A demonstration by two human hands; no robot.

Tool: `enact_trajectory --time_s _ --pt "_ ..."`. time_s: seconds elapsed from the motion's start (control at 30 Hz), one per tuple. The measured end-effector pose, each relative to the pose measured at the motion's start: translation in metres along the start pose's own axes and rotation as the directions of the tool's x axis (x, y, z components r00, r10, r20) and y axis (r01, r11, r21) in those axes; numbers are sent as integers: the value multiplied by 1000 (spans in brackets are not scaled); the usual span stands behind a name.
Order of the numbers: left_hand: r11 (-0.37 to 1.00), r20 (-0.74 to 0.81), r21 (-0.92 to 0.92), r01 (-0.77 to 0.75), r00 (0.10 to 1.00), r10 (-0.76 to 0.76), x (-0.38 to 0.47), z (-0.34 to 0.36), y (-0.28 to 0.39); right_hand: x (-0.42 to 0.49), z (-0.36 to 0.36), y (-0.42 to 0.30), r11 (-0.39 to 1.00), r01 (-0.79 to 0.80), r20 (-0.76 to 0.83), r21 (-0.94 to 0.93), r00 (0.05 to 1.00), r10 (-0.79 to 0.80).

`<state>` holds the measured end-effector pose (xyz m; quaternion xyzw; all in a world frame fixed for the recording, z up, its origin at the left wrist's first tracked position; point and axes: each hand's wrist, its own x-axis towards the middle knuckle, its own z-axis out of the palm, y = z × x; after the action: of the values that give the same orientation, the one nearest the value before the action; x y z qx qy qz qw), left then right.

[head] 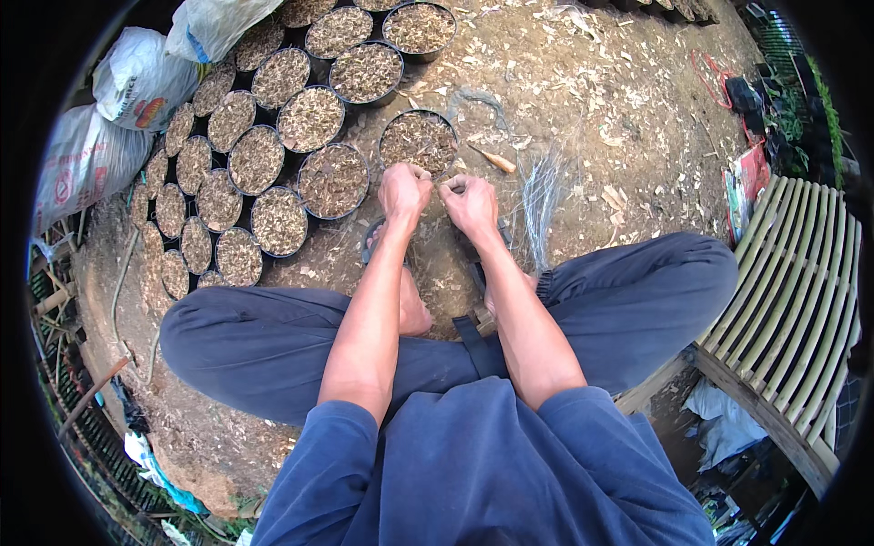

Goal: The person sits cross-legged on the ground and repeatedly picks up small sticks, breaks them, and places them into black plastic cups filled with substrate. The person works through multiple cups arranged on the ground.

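A round black pot (418, 140), filled with brown chopped plant matter, stands in front of my feet. My left hand (406, 191) is at its near rim, thumb and fingers pinched together. Close beside it, my right hand (470, 203) is pinched in the same way, knuckles up. Whether a thin strand runs between my fingertips is too small to tell. Right of my right hand lies a loose bundle of thin pale wire or strands (539, 208). A small pointed tool with a wooden handle (502, 162) rests on the soil beyond it.
Rows of similar filled pots (256, 160) crowd the left. White woven sacks (143, 78) stand behind them. A grey coil of strands (481, 102) lies past the near pot. Wood chips litter the dirt floor (614, 123). A slatted bamboo bench (785, 293) is at right.
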<state>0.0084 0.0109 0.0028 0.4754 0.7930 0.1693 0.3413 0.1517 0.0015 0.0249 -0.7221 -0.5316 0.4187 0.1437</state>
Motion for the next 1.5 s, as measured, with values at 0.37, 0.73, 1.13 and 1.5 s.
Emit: enact_trajectory --time_s 0.37,0.73,1.13,1.5 --pt "965 33 -173 -197 978 206 -2 -12 -20 0 0 1 971 -69 94 -231 991 93" --pt "790 -82 -43 -611 790 607 -25 -25 -9 11 -46 -24 997 30 255 67 966 -46" --pt "847 -104 -72 -527 848 519 -46 -41 16 27 -71 -62 961 272 222 55 935 -277" --pt "877 -98 -467 112 979 -177 -63 4 26 10 -54 -48 944 276 171 181 936 -306"
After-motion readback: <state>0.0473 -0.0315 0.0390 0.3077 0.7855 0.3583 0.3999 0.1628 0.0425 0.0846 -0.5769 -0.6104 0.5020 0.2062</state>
